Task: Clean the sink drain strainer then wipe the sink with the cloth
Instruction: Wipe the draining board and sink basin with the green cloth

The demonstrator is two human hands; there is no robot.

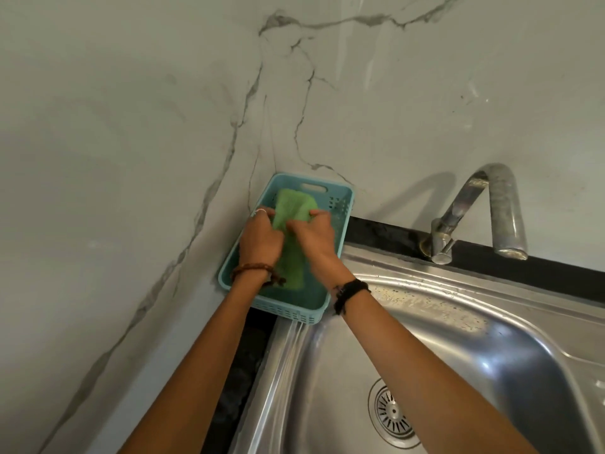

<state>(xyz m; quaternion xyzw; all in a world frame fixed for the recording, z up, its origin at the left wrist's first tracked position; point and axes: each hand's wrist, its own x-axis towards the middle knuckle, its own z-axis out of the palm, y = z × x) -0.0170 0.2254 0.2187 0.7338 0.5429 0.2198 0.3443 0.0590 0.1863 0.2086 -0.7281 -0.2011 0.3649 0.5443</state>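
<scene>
Green cloth [292, 224] — held over a blue perforated basket [340, 204] that sits in the corner of the counter, at the sink's far left edge. The left hand [261, 239] grips the cloth's left side, fingers curled round it; the right hand [315, 235] pinches its right side, thumb and fingers closed on the fabric. The cloth's upper part stands raised and partly folded between the two hands, its lower part hanging down into the basket, where both wrists cover some of it. A beaded bracelet [252, 268] circles the left wrist, a dark band [351, 290] the right.

Sink drain strainer [391, 412] — seated in the bottom of the steel sink [458, 322], partly hidden by the right forearm. The basin is cut off at the right and lower edges of the view. Droplets fleck its far rim.

Faucet [484, 211] — curved metal spout behind the basin, mounted on a dark counter strip [386, 234]. Veined marble wall [163, 109] rises behind and to the left.
</scene>
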